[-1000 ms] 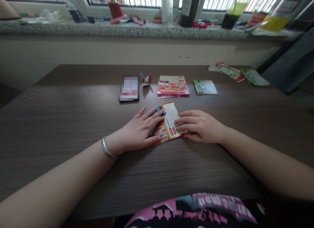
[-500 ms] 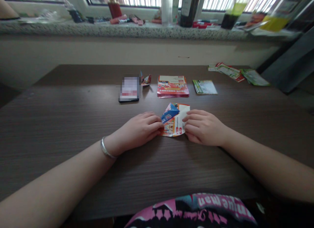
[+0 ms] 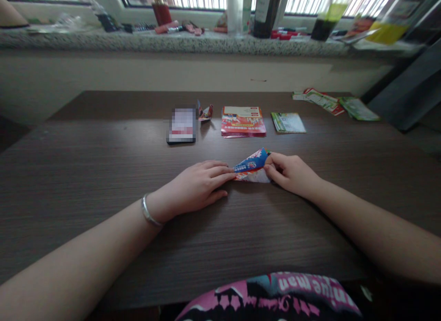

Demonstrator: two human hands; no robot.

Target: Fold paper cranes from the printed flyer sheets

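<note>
A printed paper sheet (image 3: 253, 167), blue on its upper flap and orange and white below, lies on the table in front of me, folded into a narrow pointed shape. My left hand (image 3: 203, 183) rests flat with fingers stretched out, its fingertips touching the paper's left point and its thumb apart. At the other end, my right hand (image 3: 291, 174) pinches the paper's right edge between thumb and fingers, which cover that edge. A silver bracelet (image 3: 149, 211) circles my left wrist.
Farther back on the brown table (image 3: 103, 174) lie a phone (image 3: 181, 124), a small folded paper figure (image 3: 206, 113), a stack of red leaflets (image 3: 243, 122), and green-white papers (image 3: 288, 123). More papers (image 3: 324, 101) sit back right. Bottles and small items line the windowsill (image 3: 193, 44).
My right hand has folded the paper's near side upward, leaving a narrower shape, and now pinches its right edge. My left fingers have straightened and the thumb has moved off the paper.
</note>
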